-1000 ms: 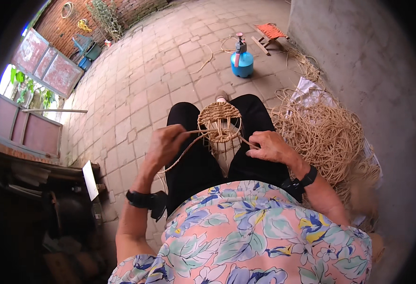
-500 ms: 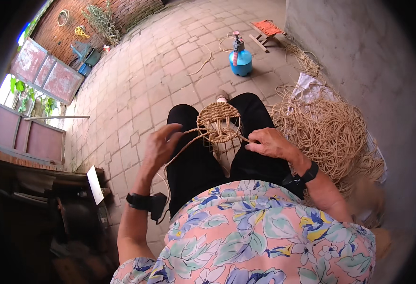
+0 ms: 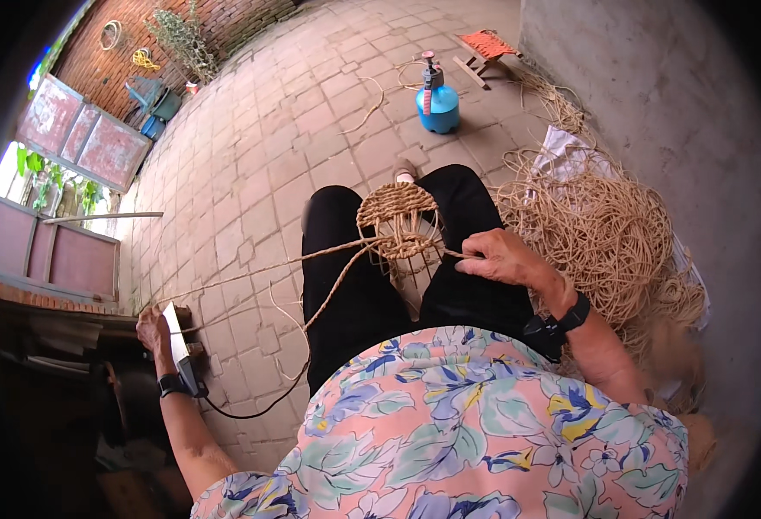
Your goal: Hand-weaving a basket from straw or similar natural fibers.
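Between my knees rests a round woven piece, tan twisted cord worked over a thin frame, dense at the top and with open gaps lower down. My right hand is closed beside its right edge, pinching a short stretch of cord. Far out to the left, my left hand is closed on a long cord stretched taut from the piece. A second cord hangs from the piece over my left thigh. Fine detail of the left fingers is too small to make out.
A large heap of loose tan cord lies to my right on white sacking. Ahead stand a blue pump sprayer and a folding stool with an orange seat. A white board and dark clutter are by my left hand.
My left hand has swung far out to the left and down, drawing the cord out into a long straight line. My right hand has stayed nearly in place beside the woven piece.
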A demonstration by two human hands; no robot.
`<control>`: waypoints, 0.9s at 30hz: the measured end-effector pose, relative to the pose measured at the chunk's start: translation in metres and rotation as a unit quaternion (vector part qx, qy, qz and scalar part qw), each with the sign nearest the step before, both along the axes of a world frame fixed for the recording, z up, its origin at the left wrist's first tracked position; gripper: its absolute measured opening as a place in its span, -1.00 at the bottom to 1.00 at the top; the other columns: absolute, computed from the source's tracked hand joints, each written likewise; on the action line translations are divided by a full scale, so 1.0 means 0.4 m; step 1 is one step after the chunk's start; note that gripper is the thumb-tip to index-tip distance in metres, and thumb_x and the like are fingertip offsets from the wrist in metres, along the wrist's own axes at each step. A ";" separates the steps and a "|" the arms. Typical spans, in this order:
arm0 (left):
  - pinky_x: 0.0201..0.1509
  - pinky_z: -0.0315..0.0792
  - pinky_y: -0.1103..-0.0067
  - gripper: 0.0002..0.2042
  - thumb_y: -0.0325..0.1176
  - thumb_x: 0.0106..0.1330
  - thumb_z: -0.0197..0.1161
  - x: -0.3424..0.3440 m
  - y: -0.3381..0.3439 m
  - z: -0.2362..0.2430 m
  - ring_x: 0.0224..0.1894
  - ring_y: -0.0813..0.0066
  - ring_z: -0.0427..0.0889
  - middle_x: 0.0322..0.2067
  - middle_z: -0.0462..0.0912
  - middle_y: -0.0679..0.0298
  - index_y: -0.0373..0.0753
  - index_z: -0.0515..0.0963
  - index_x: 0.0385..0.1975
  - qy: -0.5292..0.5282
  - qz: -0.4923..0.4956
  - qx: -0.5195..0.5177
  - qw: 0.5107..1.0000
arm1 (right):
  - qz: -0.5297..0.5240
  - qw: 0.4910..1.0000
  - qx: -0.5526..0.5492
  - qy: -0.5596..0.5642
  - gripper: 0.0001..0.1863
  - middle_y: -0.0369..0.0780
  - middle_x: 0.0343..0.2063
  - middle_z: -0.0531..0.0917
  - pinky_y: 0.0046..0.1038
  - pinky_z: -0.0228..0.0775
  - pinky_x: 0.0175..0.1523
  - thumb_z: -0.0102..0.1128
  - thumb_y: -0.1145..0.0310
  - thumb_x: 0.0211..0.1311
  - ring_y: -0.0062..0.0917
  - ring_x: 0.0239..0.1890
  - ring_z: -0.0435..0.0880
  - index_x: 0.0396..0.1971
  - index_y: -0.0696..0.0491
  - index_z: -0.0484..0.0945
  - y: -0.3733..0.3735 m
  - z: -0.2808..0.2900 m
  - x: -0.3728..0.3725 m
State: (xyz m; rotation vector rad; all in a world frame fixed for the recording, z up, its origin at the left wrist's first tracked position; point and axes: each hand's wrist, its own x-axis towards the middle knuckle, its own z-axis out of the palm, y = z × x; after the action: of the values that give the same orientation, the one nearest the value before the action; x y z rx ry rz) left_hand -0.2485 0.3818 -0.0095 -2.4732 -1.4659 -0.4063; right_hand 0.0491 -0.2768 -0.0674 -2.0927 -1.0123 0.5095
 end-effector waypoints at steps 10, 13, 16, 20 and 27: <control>-0.20 0.50 0.47 -0.81 -0.34 0.36 0.23 0.453 -0.824 0.032 -0.27 0.31 0.71 -0.24 0.73 0.08 -0.26 0.68 -0.15 -0.069 -0.462 -0.406 0.785 | 0.015 1.000 -0.019 -0.014 -0.60 -0.09 -0.52 0.54 -0.17 0.35 -0.27 0.18 0.06 0.28 -0.12 -0.38 0.58 -0.54 0.11 0.48 0.018 -0.004 0.006; -0.27 0.50 0.44 -0.84 -0.36 0.34 0.23 0.472 -0.880 0.035 -0.37 0.19 0.68 -0.33 0.70 0.07 -0.30 0.67 -0.25 -0.040 -0.548 -0.336 0.765 | 0.007 1.000 -0.019 -0.006 -0.60 -0.08 -0.55 0.52 -0.17 0.34 -0.31 0.18 0.08 0.28 -0.10 -0.42 0.56 -0.55 0.11 0.47 0.029 0.002 0.004; -0.29 0.49 0.38 -0.85 -0.37 0.31 0.25 0.471 -0.849 0.024 -0.40 0.12 0.64 -0.43 0.65 0.07 -0.31 0.66 -0.34 -0.053 -0.581 -0.269 0.766 | 0.001 1.000 -0.021 0.001 -0.62 -0.08 -0.57 0.51 -0.18 0.34 -0.33 0.18 0.09 0.28 -0.09 -0.45 0.56 -0.54 0.11 0.48 0.031 0.004 0.001; -0.26 0.50 0.39 -0.82 -0.32 0.33 0.23 0.413 -0.650 -0.032 -0.38 0.16 0.69 -0.43 0.68 0.06 -0.29 0.67 -0.38 -0.098 -0.481 -0.262 0.831 | -0.008 1.000 -0.006 0.008 -0.62 -0.11 -0.57 0.54 -0.22 0.37 -0.34 0.16 0.12 0.31 -0.14 -0.46 0.57 -0.55 0.12 0.48 0.012 0.002 -0.002; -0.04 0.55 0.30 -0.69 -0.14 0.34 0.10 -0.006 0.034 -0.134 -0.15 0.06 0.69 -0.18 0.71 0.04 -0.24 0.66 -0.21 -0.092 -0.120 0.026 0.988 | 0.003 0.998 0.048 0.051 -0.69 -0.18 -0.60 0.56 -0.36 0.40 -0.34 0.14 0.20 0.35 -0.35 -0.48 0.61 -0.48 0.13 0.53 -0.020 -0.012 0.017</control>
State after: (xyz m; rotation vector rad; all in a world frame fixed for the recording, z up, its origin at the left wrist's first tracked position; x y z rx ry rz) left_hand -0.2510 0.3953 -0.0630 -2.6378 -1.2033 -0.7262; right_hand 0.0560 -0.2847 -0.0721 -1.9591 -0.9672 0.5537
